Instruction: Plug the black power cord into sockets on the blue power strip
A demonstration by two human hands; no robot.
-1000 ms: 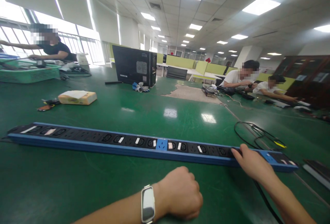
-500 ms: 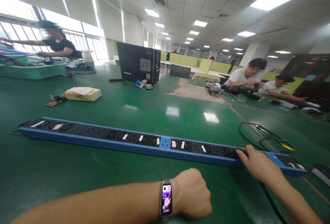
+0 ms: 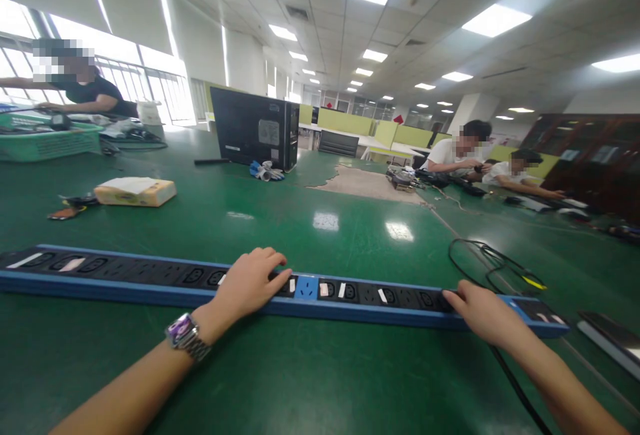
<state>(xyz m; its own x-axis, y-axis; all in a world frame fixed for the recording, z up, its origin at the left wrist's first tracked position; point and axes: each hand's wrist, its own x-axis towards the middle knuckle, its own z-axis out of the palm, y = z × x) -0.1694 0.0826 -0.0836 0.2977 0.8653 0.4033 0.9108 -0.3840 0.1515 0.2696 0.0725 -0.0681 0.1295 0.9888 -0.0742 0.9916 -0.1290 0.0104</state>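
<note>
Power strip (image 3: 150, 278) lies lengthwise across the green worktop (image 3: 310, 368), near its front edge. Left hand (image 3: 250, 281), earlier a fist short of it, now rests open-fingered on its middle sockets; right hand (image 3: 483, 315) stays flat near the right end. Bare worktop lies behind, toward the tissue box (image 3: 135, 191).

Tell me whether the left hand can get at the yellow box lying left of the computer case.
Probably not from here. The left hand rests on the power strip, and the yellow box lies well beyond it across bare green table; nothing blocks the path, but it looks too far.
</note>
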